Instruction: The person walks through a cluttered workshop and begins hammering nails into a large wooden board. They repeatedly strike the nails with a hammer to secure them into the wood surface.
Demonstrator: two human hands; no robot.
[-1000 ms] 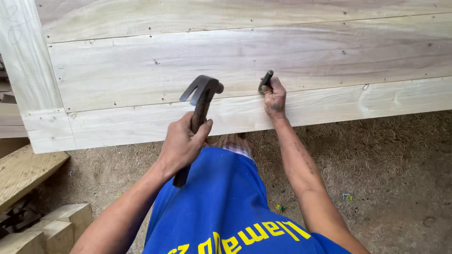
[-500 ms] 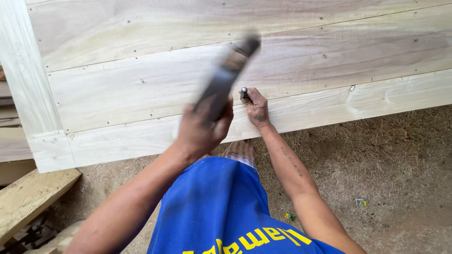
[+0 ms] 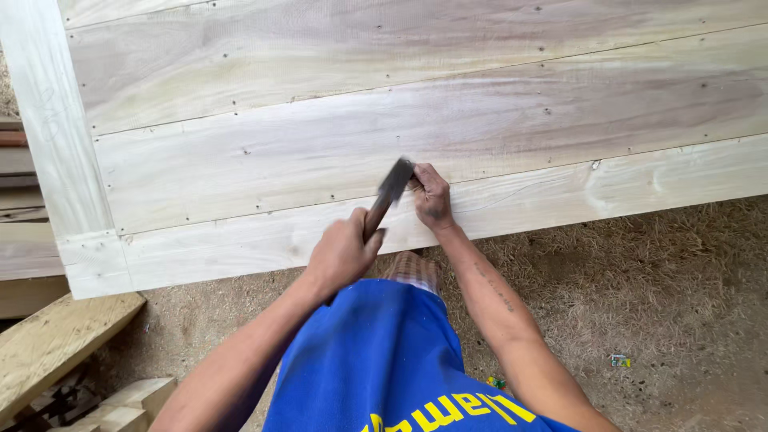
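Our left hand is clenched on the hammer, its head meeting the punch, hidden inside our right hand's gripping fingers, at the wooden panel's seam. We'd keep strikes short and square, clear of those fingers.

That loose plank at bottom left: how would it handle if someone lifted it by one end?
The plank looks thick and solid, so it would probably stay stiff rather than sag. It is likely fairly heavy for one hand. Its flat faces suggest it would slide, not roll, and the rough sawn surface should give decent grip, perhaps splinters.
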